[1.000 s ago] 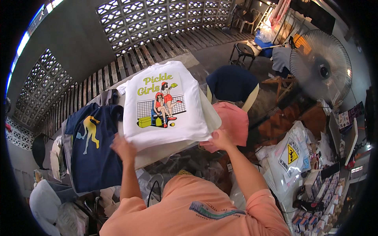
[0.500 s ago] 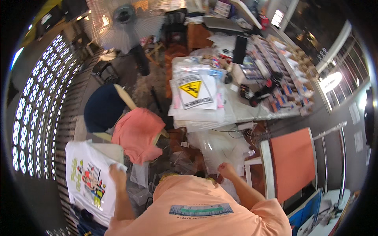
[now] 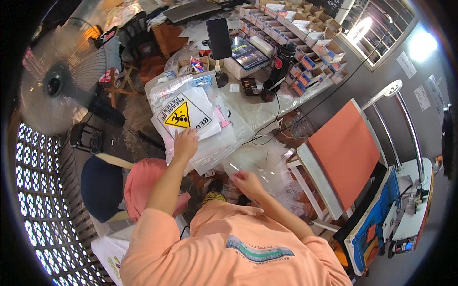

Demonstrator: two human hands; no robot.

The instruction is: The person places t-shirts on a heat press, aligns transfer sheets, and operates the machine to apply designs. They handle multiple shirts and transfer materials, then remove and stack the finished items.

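Note:
My left hand (image 3: 185,139) rests on the lower edge of the white printed sheet (image 3: 200,112) with a black-bordered yellow triangle sign, atop a stack of clear and printed sheets (image 3: 234,133); its fingers are extended. My right hand (image 3: 244,181) hangs low over crumpled clear plastic (image 3: 260,162), fingers curled; whatever may be inside them cannot be made out. A pink garment (image 3: 143,181) and a dark navy one (image 3: 100,186) are draped to the left. At the bottom left lies part of a white printed T-shirt (image 3: 106,250).
A large fan (image 3: 57,81) stands at upper left. The cluttered table (image 3: 298,97) holds a phone on a stand (image 3: 219,40), a black bottle (image 3: 280,66) and rows of small boxes (image 3: 322,50). A heat press (image 3: 341,157) with an orange pad stands at right.
I have turned right from the white T-shirt toward the cluttered table. My left hand let go of the shirt and moved onto the sheets. My right hand left the shirt's hem.

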